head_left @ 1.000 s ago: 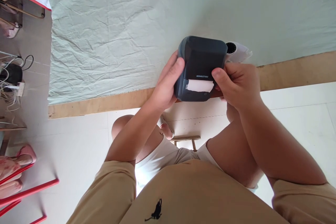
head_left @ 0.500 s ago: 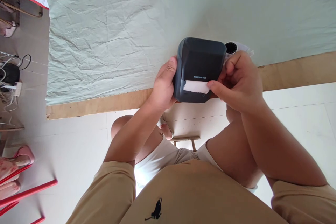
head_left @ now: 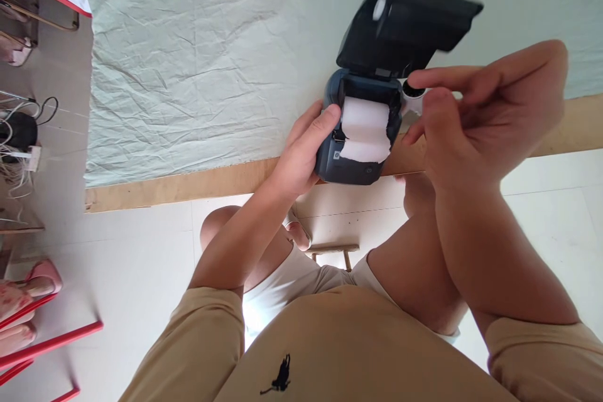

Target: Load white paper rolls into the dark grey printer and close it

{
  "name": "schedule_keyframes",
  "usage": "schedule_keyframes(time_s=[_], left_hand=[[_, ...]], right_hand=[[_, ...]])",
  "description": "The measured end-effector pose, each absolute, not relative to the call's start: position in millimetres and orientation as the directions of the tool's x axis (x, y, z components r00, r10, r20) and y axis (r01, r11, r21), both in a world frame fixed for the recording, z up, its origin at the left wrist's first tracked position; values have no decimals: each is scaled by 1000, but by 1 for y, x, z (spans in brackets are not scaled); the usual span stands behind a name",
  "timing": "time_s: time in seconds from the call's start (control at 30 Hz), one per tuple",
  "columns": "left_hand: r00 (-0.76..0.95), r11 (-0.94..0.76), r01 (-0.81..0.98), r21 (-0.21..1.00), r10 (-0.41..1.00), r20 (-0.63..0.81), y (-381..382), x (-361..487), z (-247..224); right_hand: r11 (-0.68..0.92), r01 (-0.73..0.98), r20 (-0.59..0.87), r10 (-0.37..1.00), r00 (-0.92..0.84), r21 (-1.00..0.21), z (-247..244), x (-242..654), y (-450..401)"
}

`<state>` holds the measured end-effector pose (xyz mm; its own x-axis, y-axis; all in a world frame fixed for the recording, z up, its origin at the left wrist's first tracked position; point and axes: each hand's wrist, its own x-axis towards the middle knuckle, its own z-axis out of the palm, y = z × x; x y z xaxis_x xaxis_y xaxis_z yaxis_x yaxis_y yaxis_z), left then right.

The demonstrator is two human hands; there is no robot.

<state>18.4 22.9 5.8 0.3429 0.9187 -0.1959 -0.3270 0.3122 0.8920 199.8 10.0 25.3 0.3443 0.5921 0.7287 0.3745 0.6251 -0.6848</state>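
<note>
A dark label printer (head_left: pixel 351 173) is gripped by my left hand (head_left: pixel 306 144), whose thumb lies on its left rim. Its black lid (head_left: pixel 409 22) stands raised at the far side. Inside sits a roll of white paper (head_left: pixel 366 118), its torn end lying over the front edge. My right hand (head_left: pixel 490 107) is just right of the printer, fingers apart and holding nothing. Behind its fingertips, a white roll with a black core (head_left: pixel 414 89) is partly hidden at the printer's right side.
A pale green cloth (head_left: pixel 198 63) covers the table, with its wooden edge (head_left: pixel 179 187) showing. At the left are cables with a power strip (head_left: pixel 32 159), red metal bars (head_left: pixel 51 345) and another person's pink shoe (head_left: pixel 46 273). A wooden stool (head_left: pixel 334 248) stands below.
The printer's lid has swung up and open, uncovering the paper roll inside. My right hand has come off the printer and moved right. My left thumb has shifted onto the rim.
</note>
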Motion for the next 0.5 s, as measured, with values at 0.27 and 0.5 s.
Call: schedule_keyframes(time_s=[0.27, 0.5], left_hand=[[373, 274, -372, 887, 919, -128, 17, 18, 17], [309, 232, -288, 929, 941, -139, 16, 19, 16]], right_hand=[[495, 813, 567, 781, -262, -307, 32, 241, 13], [537, 687, 496, 819, -288, -490, 52, 245, -2]])
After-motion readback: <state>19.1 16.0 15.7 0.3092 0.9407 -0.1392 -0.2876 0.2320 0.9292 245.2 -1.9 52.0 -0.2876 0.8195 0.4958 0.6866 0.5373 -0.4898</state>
